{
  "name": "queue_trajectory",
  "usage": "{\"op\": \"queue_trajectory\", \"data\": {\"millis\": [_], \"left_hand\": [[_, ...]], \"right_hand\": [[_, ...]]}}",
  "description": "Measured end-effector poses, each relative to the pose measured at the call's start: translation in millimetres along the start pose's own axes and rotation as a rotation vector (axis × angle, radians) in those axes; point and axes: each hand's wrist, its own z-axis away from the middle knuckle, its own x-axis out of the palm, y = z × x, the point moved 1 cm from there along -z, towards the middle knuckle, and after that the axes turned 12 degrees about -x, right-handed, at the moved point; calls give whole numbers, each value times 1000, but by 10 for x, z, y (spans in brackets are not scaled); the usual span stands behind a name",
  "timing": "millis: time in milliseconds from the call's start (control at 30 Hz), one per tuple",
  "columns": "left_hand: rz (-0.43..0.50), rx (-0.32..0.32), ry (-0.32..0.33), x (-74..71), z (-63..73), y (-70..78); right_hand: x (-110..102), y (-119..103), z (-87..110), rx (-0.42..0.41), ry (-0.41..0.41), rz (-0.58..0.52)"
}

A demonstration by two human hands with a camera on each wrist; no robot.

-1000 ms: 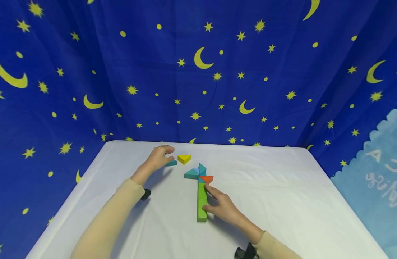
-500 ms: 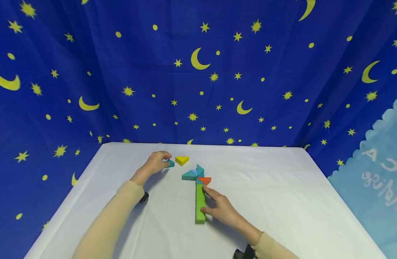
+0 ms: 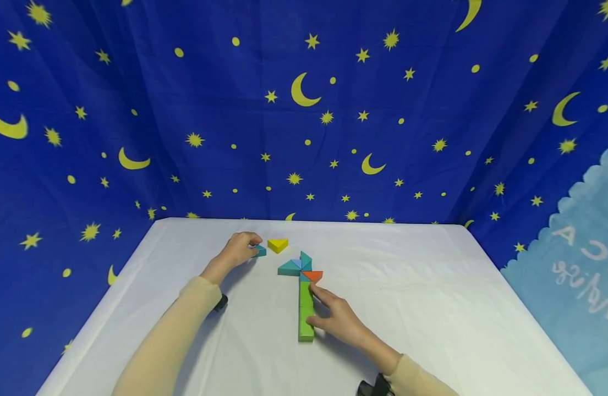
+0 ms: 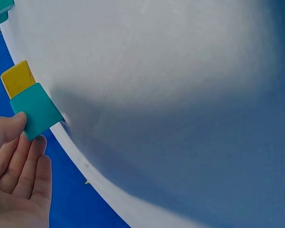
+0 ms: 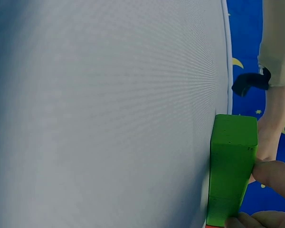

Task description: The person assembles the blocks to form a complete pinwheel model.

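At the table's far left of centre, my left hand (image 3: 236, 250) pinches a teal triangular block (image 4: 35, 111) between thumb and fingers. A yellow triangular block (image 3: 277, 246) lies just right of it. Nearer the middle, teal triangular blocks (image 3: 288, 270), a light blue piece (image 3: 296, 263) and an orange-red triangular block (image 3: 313, 275) form a pinwheel shape. Green blocks (image 3: 306, 311) run end to end from it toward me, like a stem. My right hand (image 3: 339, 318) rests along their right side, thumb and fingertips touching them, fingers loosely extended.
A white cloth (image 3: 422, 308) covers the table. Blue curtains (image 3: 209, 99) with yellow moons and stars surround its back and sides. A light blue panel with lettering (image 3: 581, 275) hangs at the right. A black wrist camera (image 3: 375, 386) sits on the right wrist.
My left hand has lowered slightly onto the teal triangular block and its fingers have come together on it. The right hand stays at the green blocks. The head view has shifted a little.
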Motion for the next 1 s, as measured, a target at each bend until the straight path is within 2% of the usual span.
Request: {"op": "queue_trajectory", "data": {"millis": [233, 467, 1000], "left_hand": [[1, 23, 18, -18, 24, -6], [-3, 18, 23, -77, 65, 37], [16, 47, 40, -89, 249, 126]], "right_hand": [[9, -2, -1, 1, -4, 0], [-6, -12, -4, -8, -2, 9], [-5, -20, -6, -43, 11, 16]]}}
